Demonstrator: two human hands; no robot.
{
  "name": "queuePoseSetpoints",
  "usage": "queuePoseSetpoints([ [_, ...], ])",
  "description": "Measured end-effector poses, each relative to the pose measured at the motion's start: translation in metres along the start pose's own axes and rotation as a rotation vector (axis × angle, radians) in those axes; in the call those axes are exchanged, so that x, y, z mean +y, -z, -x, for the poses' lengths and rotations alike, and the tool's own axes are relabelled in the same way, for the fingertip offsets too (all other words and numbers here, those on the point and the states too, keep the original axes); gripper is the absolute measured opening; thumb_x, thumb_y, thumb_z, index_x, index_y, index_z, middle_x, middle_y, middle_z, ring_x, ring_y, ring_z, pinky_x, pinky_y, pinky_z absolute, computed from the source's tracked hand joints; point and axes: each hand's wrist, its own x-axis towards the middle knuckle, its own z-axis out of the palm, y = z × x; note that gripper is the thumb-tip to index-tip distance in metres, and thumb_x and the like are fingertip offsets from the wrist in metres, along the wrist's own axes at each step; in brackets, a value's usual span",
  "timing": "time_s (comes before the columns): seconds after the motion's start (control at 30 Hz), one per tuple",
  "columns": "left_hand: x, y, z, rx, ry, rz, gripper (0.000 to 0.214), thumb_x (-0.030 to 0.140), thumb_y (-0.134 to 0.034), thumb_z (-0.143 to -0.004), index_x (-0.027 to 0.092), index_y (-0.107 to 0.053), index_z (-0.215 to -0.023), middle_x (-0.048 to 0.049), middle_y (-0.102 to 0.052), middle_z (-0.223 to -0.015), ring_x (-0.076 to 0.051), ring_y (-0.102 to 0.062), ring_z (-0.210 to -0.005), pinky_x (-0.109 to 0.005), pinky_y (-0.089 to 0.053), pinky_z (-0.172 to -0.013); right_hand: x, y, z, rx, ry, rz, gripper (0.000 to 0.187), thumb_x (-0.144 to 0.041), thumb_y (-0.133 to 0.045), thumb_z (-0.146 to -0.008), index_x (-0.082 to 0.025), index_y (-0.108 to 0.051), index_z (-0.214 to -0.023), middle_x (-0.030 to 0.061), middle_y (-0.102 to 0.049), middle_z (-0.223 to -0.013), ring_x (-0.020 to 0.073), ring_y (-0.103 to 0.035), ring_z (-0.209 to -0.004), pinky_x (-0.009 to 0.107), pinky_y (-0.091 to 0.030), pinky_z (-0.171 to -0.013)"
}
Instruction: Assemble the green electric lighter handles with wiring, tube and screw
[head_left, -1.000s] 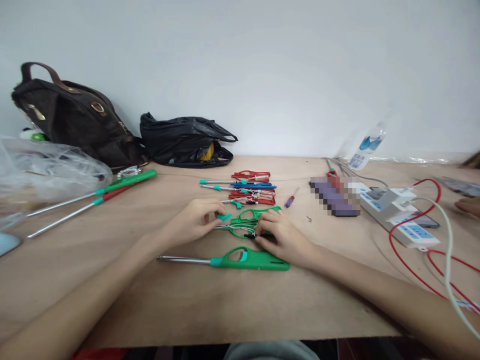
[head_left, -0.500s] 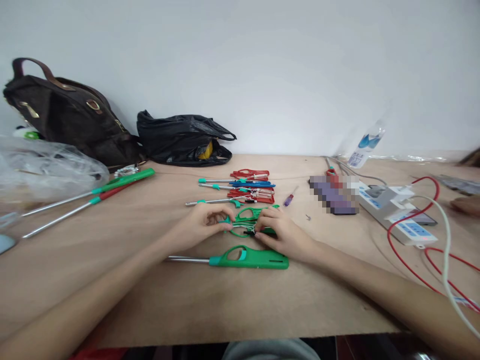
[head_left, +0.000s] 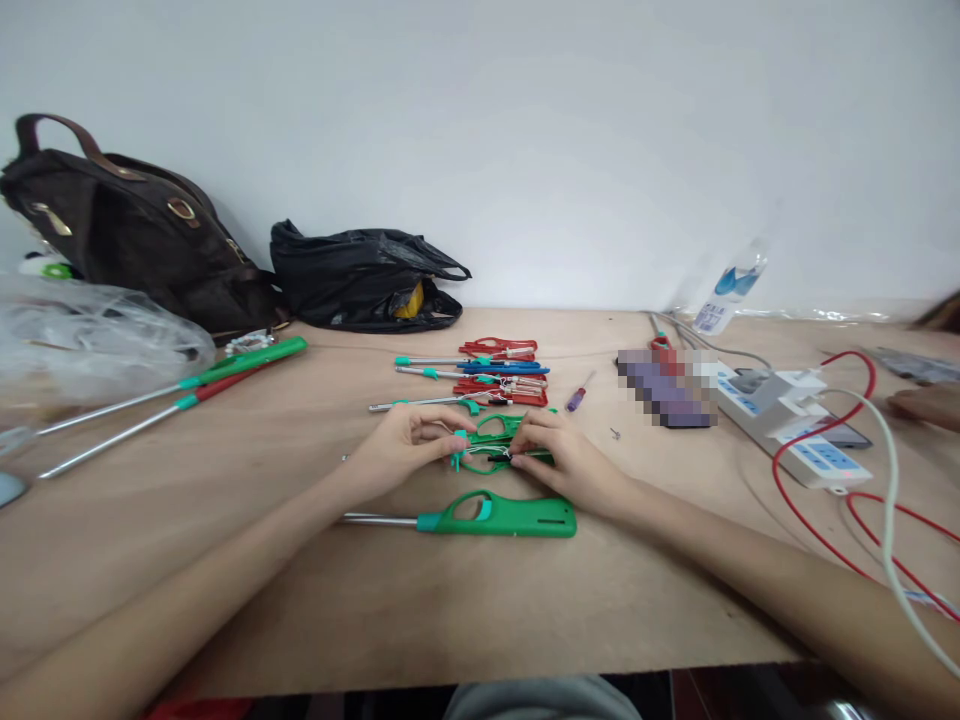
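Note:
My left hand [head_left: 405, 440] pinches a teal plastic piece [head_left: 459, 450] between thumb and fingers. A small metal tip [head_left: 346, 458] peeks out left of that hand. Thin white wires run from the teal piece toward my right hand [head_left: 562, 462], which is closed on a small black igniter [head_left: 498, 458]. Under the fingers lie green lighter shell halves [head_left: 496, 428], partly covered by my hands. Nearer to me rests a whole green stick lighter [head_left: 517, 517] with a metal tube. Beyond my hands are opened red lighter shells [head_left: 501, 349] and a blue lighter shell [head_left: 504, 369].
A purple screwdriver [head_left: 580, 392] and small screws [head_left: 616, 434] lie to the right. Farther right are a phone [head_left: 667, 395], a power strip [head_left: 814, 455] with cables and a bottle [head_left: 731, 288]. Left stand bags [head_left: 367, 280] and two stick lighters [head_left: 247, 365]. Another person's hand [head_left: 926, 408] shows at the right edge.
My left hand has turned slightly, and the teal piece now stands more upright and in plainer view at its fingertips. My right hand stays nearly in place.

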Motion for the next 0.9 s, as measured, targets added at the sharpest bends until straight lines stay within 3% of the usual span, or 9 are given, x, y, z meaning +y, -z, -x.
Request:
queuePoseSetpoints([
  [0.1,-0.005,-0.001,-0.002,0.012,-0.128,-0.017,0.027,0.042,-0.068,-0.081,0.015,-0.069,-0.078,-0.0063,-0.068,-0.082,-0.019,-0.064,-0.078,-0.027,-0.052,-0.067,0.001,-0.001,0.0,0.016,0.005,0.009,0.007,-0.014,-0.057,-0.089,-0.018,-0.058,-0.084,0.0058,-0.058,-0.089,0.0207,-0.054,-0.09,0.034,-0.046,-0.08],
  [0.2,-0.007,-0.002,-0.003,0.09,-0.248,-0.114,0.023,0.037,-0.067,-0.082,0.017,-0.071,-0.074,-0.0053,-0.064,-0.087,-0.016,-0.06,-0.079,-0.025,-0.049,-0.066,0.002,-0.002,0.0,0.023,0.016,0.022,0.007,-0.014,-0.056,-0.089,-0.018,-0.058,-0.084,0.0059,-0.057,-0.09,0.0205,-0.054,-0.09,0.034,-0.047,-0.079],
  [0.4,-0.005,-0.004,-0.001,0.134,-0.168,-0.106,0.019,0.034,-0.066,-0.081,0.015,-0.068,-0.075,-0.0024,-0.064,-0.074,-0.013,-0.058,-0.066,-0.022,-0.047,-0.057,0.004,-0.004,0.0,0.034,0.024,0.05,0.007,-0.013,-0.055,-0.089,-0.018,-0.058,-0.084,0.0061,-0.057,-0.09,0.0207,-0.054,-0.09,0.034,-0.046,-0.079],
  [0.5,-0.007,-0.007,0.0,0.152,-0.137,-0.118,0.018,0.033,-0.067,-0.08,0.015,-0.068,-0.077,-0.0028,-0.067,-0.075,-0.014,-0.061,-0.067,-0.023,-0.05,-0.06,0.004,-0.004,0.0,0.041,0.02,0.045,0.008,-0.013,-0.055,-0.089,-0.018,-0.057,-0.084,0.0059,-0.057,-0.089,0.0206,-0.054,-0.09,0.034,-0.046,-0.079],
  [0.6,-0.008,-0.01,0.002,0.154,-0.146,-0.205,0.017,0.031,-0.066,-0.08,0.015,-0.068,-0.075,-0.003,-0.069,-0.074,-0.015,-0.063,-0.068,-0.024,-0.052,-0.065,0.003,-0.004,0.0,0.04,0.018,0.036,0.008,-0.013,-0.054,-0.089,-0.018,-0.057,-0.084,0.0057,-0.057,-0.089,0.0205,-0.054,-0.089,0.034,-0.046,-0.079],
  [0.9,-0.011,-0.02,0.005,0.215,-0.206,-0.324,0.02,0.027,-0.062,-0.08,0.015,-0.06,-0.064,-0.0041,-0.068,-0.074,-0.014,-0.06,-0.065,-0.023,-0.048,-0.059,0.005,-0.007,0.0,0.066,0.0,0.004,0.01,-0.011,-0.054,-0.089,-0.018,-0.055,-0.082,0.0048,-0.056,-0.088,0.0194,-0.053,-0.088,0.032,-0.044,-0.077],
])
